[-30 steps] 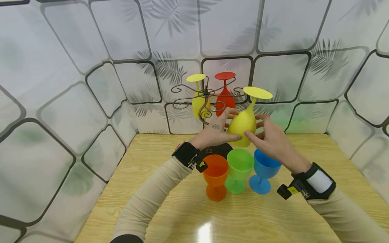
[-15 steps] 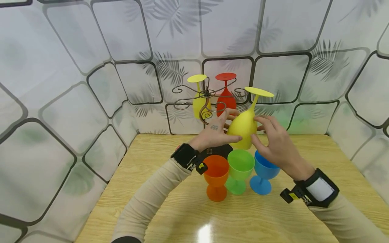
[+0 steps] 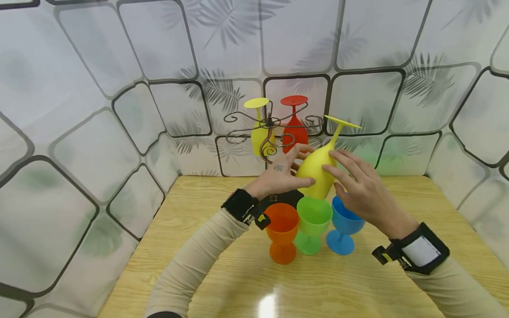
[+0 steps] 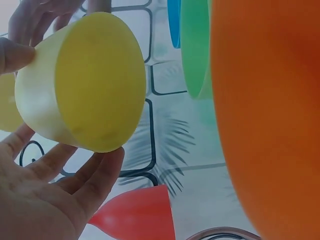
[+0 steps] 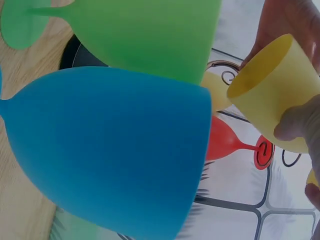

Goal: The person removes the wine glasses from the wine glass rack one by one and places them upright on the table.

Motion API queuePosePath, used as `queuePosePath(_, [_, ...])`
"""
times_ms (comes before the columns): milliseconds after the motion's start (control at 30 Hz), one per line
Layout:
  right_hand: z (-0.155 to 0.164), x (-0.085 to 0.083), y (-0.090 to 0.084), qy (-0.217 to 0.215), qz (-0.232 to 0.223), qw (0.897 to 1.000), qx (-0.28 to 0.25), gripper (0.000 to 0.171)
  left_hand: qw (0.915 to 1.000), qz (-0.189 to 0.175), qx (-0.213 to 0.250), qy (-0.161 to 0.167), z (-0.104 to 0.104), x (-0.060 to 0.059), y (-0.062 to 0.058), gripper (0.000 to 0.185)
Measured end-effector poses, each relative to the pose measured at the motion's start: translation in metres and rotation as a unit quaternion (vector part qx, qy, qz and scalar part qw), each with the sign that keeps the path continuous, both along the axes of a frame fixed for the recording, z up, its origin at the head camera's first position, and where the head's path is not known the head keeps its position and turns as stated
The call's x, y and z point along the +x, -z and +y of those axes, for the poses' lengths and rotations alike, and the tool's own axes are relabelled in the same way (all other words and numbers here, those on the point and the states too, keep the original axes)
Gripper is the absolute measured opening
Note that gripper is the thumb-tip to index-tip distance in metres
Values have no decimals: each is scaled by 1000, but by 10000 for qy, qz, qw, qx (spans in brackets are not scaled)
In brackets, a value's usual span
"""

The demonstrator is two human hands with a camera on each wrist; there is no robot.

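Note:
A yellow plastic goblet (image 3: pixel 318 170) hangs upside down, its base leaning to the right, above the other goblets. My left hand (image 3: pixel 278 176) grips its bowl from the left, with the thumb in front and fingers behind. In the left wrist view the bowl's mouth (image 4: pixel 100 85) faces the camera. From the right, my right hand (image 3: pixel 363 190) touches the bowl with rather straight fingers. Behind, a metal scroll rack (image 3: pixel 270 123) carries an upturned yellow goblet (image 3: pixel 256 103) and an upturned red goblet (image 3: pixel 294 128).
An orange goblet (image 3: pixel 282 229), a green goblet (image 3: pixel 314 221) and a blue goblet (image 3: pixel 346 218) stand upright in a row on the wooden table (image 3: pixel 222 274). Behind them is a black base (image 3: pixel 288 197), partly hidden. A patterned wall covering (image 3: pixel 370 101) rises at the back.
The held yellow goblet has tilted further, its base going right and its mouth slightly lower. My right thumb has come off the bowl and its fingers have moved up along it.

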State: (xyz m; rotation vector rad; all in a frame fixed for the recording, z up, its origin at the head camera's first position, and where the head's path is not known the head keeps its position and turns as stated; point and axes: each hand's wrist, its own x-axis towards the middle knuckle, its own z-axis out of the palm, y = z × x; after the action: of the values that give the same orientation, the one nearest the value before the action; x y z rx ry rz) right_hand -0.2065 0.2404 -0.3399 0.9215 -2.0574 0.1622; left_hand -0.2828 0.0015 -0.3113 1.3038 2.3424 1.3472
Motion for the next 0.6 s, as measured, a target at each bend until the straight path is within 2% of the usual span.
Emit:
queuePosePath(100, [1, 2, -1, 145, -7, 9997, 201, 67, 10000, -25, -58, 26, 0, 1, -1, 64])
queuePosePath(267, [2, 0, 0, 72, 107, 9994, 315, 77, 9999, -23, -132, 93, 0, 3, -2, 64])
queuePosePath(433, [2, -2, -2, -10, 263, 9989, 398, 89, 9997, -63, -39, 249, 0, 5, -2, 64])
queuePosePath(600, [3, -2, -3, -25, 216, 9988, 443, 88, 9995, -61, 148, 271, 0, 6, -3, 62])
